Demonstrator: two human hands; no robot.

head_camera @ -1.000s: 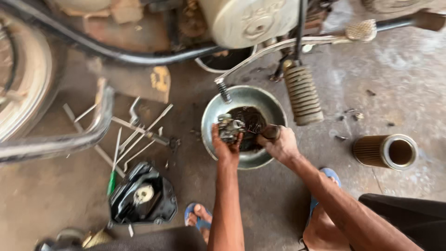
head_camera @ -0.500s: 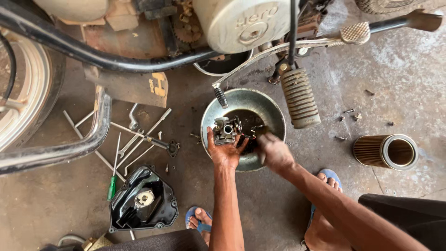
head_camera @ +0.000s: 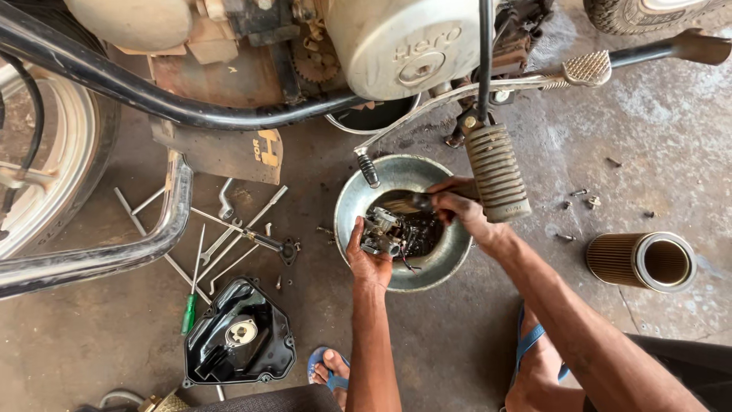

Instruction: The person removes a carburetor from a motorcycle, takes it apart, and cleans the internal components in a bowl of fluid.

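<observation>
A round metal basin (head_camera: 352,200) with dark liquid sits on the concrete floor under a motorcycle. My left hand (head_camera: 367,258) grips a small grey carburetor (head_camera: 380,230) over the basin. My right hand (head_camera: 460,206) holds a brush (head_camera: 404,204) by its dark handle, with the bristles over the basin just above the carburetor. The ribbed rubber footpeg (head_camera: 496,172) of the motorcycle hangs right beside my right hand.
Several spanners and a green-handled screwdriver (head_camera: 188,311) lie on the floor at left. A black plastic cover (head_camera: 240,342) lies below them. A cylindrical air filter (head_camera: 642,261) lies at right, with small screws (head_camera: 585,200) nearby. The engine (head_camera: 396,42), exhaust pipe and wheel fill the top and left.
My right hand has moved up from the basin's right rim toward the footpeg and now holds the brush over the carburetor. The left hand still holds the carburetor.
</observation>
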